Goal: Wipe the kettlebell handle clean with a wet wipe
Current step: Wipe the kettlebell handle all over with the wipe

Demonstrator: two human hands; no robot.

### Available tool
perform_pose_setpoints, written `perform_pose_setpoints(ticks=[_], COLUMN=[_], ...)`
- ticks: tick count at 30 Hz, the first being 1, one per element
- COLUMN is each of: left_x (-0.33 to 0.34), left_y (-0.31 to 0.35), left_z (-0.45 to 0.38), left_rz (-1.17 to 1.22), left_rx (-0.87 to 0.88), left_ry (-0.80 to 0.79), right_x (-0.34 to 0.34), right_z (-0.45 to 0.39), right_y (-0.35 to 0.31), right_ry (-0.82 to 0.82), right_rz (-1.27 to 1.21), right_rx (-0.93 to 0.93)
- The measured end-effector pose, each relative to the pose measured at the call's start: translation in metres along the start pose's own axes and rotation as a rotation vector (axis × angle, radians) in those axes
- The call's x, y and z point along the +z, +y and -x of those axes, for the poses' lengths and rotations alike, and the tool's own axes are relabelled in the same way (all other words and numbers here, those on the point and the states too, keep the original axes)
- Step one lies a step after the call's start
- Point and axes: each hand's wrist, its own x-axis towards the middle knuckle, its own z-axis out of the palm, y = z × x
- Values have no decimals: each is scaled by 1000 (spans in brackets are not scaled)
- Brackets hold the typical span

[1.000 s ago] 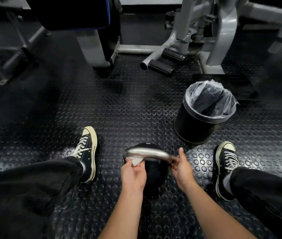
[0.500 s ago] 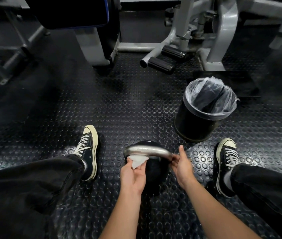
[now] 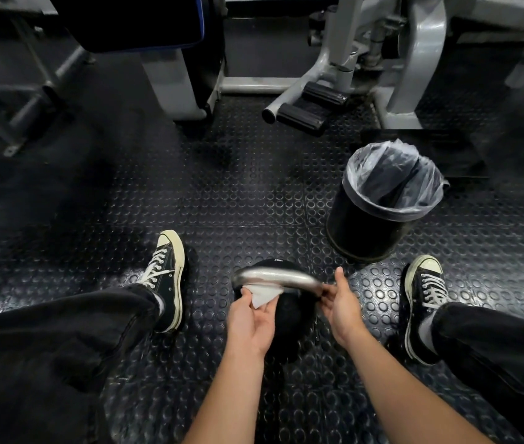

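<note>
- Head view: kettlebell (image 3: pixel 281 318) stands on the floor between the feet; its handle (image 3: pixel 275 277) runs left-right.
- Left hand (image 3: pixel 249 318) pinches the wet wipe (image 3: pixel 263 293) beneath the handle's left half.
- Right hand (image 3: pixel 339 302) grips the handle's right end.

I'm sitting on a black studded rubber floor (image 3: pixel 248 187) that fills the frame. My kettlebell (image 3: pixel 286 318) stands on it at lower centre, between my two sneakers, the left shoe (image 3: pixel 166 277) and the right shoe (image 3: pixel 424 302). A lined black bin (image 3: pixel 369 225) stands just right of centre, and grey machine frames (image 3: pixel 414 75) rest on the floor along the top.
</note>
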Motion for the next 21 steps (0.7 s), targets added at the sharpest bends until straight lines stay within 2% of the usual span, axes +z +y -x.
perform_pose_setpoints(ticks=[3,7,10,13,15,19,21], left_x=[-2,8,31,66,83,88,88], left_y=[17,56,85,100,98,86,84], left_z=[8,21,39,45,35,5,-1], left_rz=[-301,-1068,-1556,-1857,-2020,-2325,-2375], left_rx=[77,252,491,782,775,500,456], left_ry=[89,165,85,-12,-109,-264,-281], right_x=[-1,0,-1,-2,-4,-4,-4], right_z=[-3,1,-1,-5,-6,-8,-9], right_y=[1,-1,0,2,2,4,5], right_ry=[-1,1,-7,-7,-3,-9,-10], right_rz=[-12,-10,2,5,10,32,38], right_rx=[5,-4,-9,-1,-2,5,14])
